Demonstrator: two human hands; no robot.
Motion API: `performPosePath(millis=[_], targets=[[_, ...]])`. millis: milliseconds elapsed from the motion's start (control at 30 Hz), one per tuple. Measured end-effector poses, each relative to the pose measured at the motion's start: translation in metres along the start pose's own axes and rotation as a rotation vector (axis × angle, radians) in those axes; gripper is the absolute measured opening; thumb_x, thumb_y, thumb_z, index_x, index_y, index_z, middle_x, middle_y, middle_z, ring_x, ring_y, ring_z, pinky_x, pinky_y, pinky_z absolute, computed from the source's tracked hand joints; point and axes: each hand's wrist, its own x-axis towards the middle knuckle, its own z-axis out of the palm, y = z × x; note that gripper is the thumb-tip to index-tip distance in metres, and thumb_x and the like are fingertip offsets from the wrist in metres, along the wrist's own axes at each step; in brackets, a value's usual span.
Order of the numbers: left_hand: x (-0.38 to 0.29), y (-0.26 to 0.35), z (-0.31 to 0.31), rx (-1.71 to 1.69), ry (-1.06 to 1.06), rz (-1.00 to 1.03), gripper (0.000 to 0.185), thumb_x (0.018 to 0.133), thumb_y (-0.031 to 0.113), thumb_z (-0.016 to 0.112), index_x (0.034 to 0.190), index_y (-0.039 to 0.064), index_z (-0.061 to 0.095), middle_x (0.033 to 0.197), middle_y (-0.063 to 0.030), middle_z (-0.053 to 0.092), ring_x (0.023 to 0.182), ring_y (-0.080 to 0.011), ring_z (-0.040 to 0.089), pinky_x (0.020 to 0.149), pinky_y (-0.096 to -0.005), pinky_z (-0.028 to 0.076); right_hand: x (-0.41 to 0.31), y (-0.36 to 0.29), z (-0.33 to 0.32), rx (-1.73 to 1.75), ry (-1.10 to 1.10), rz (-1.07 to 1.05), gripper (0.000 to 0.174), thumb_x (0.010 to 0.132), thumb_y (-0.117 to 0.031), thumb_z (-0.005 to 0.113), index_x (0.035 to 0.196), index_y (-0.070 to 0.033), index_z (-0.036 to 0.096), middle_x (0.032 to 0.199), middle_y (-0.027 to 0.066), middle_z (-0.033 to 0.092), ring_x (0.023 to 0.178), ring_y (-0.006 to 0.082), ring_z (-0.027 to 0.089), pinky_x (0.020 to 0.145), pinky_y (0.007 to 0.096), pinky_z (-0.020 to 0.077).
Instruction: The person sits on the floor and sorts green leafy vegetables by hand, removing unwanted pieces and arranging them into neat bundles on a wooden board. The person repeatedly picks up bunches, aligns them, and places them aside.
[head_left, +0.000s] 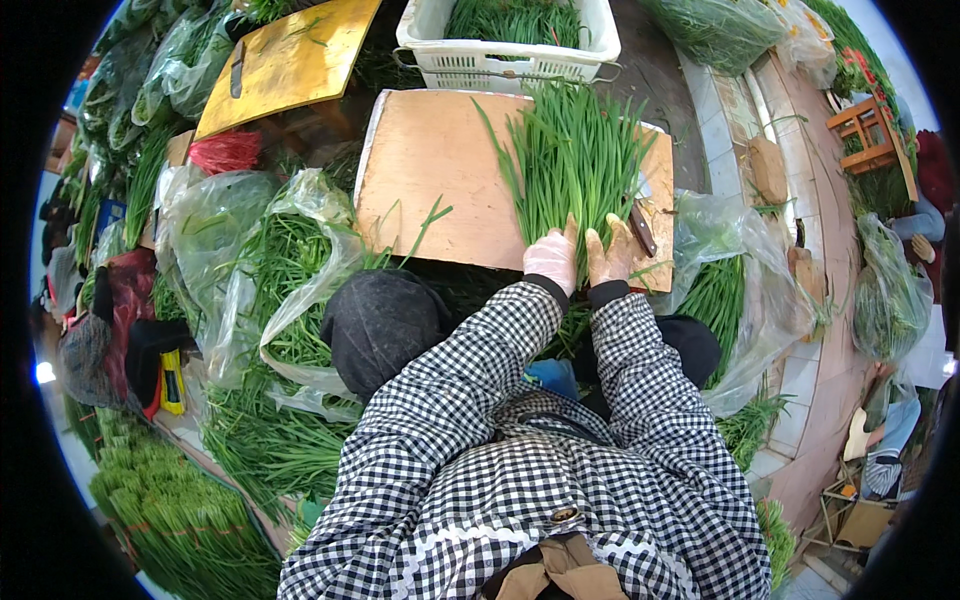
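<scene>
A wide bunch of green garlic chives (577, 157) lies on a wooden board (442, 172), its leaf tips pointing away from me. Both hands are at its near end, by the board's front edge. My left hand (553, 256), in a thin pale glove, closes around stems on the left side. Against the right side rests my right hand (611, 253), also gloved, with its thumb on the stems and the fingers close by; how firmly it grips is unclear. Just right of it lies a knife with a brown riveted handle (643, 229), its blade partly under the leaves. A few loose leaves (431, 219) lie on the left.
Beyond the board stands a white plastic crate (510, 64) of greens. A yellow board (289, 60) with another knife (237, 71) is at the upper left. Open plastic bags of greens flank my knees, (311, 247) left and right. Bundled greens (172, 495) lie lower left. People sit far right.
</scene>
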Motion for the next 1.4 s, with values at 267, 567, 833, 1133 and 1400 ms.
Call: performPosePath(millis=[267,567,833,1133,1400], targets=[[-0.021,-0.003,0.0,-0.18,0.138,0.211,0.036,0.068,0.021,0.069,0.099,0.005,0.061,0.091,-0.0165,0.057,0.087,-0.032,0.058,0.075,-0.0411,0.049,0.007,-0.011,0.002,-0.05,-0.093,0.128,0.054,0.078,-0.028,0.067,0.121,-0.002,0.049,0.124,0.023,0.048,0.117,0.0355,0.043,0.1,0.0407,0.0331],[0.019,-0.049,0.002,-0.57,0.459,-0.302,0.022,0.079,0.019,0.065,0.082,-0.002,0.065,0.07,-0.0159,0.064,0.068,-0.0246,0.062,0.065,-0.0362,0.05,0.007,-0.007,-0.005,-0.145,-0.065,0.095,0.054,0.079,-0.023,0.064,0.126,-0.005,0.044,0.128,0.0199,0.041,0.12,0.0362,0.037,0.1,0.0437,0.0315],[0.052,-0.041,-0.008,-0.521,0.35,-0.505,0.027,0.073,0.019,0.073,0.088,-0.001,0.062,0.078,-0.018,0.065,0.075,-0.0276,0.063,0.071,-0.0357,0.05,0.018,-0.044,-0.013,-0.262,-0.034,-0.499,0.048,0.083,-0.027,0.059,0.129,-0.022,0.048,0.13,0.0136,0.042,0.118,0.0339,0.038,0.099,0.0462,0.0315],[0.037,-0.059,0.004,-1.433,0.419,-0.496,0.012,0.086,0.008,0.056,0.092,0.001,0.049,0.082,-0.0086,0.059,0.07,-0.0158,0.057,0.064,-0.0278,0.046,0.016,-0.022,0.012,-0.498,-0.442,-0.244,0.049,0.09,-0.038,0.049,0.137,-0.03,0.039,0.151,0.0063,0.016,0.137,0.0265,0.018,0.108,0.0428,0.0165],[-0.02,-0.046,0.014,-1.467,0.243,-0.28,0.011,0.092,0.011,0.051,0.091,0.003,0.043,0.085,-0.0103,0.064,0.074,-0.0148,0.061,0.063,-0.0235,0.048,0.02,-0.033,0.006,-0.584,-0.525,-0.141,0.061,0.087,-0.053,0.046,0.14,-0.027,0.032,0.151,0.0044,0.012,0.138,0.0253,0.012,0.11,0.0438,0.013]])
